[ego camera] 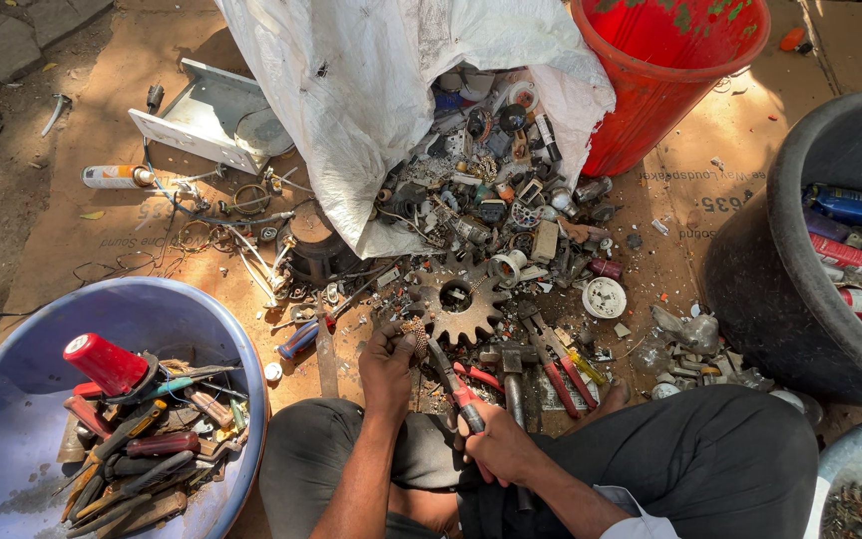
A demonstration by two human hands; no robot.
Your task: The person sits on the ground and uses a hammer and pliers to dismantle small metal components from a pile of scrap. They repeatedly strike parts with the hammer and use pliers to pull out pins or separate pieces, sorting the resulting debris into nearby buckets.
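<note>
My left hand (388, 364) pinches a small brownish metal scrap piece (414, 333) just in front of a large rusty gear wheel (457, 296). My right hand (499, 447) grips the red handles of a pair of pliers (454, 384), whose jaws point up toward that small piece. I sit cross-legged in dark trousers on cardboard. Another pair of red-handled pliers (561, 364) and a hammer (511, 371) lie on the ground right of my hands.
A heap of mixed metal and electronic scrap (501, 190) spills from a white sack (351, 100). A blue basin (12, 419) of tools sits at left, a red bucket (650, 100) at back, and a black tub (780, 260) of cans at right.
</note>
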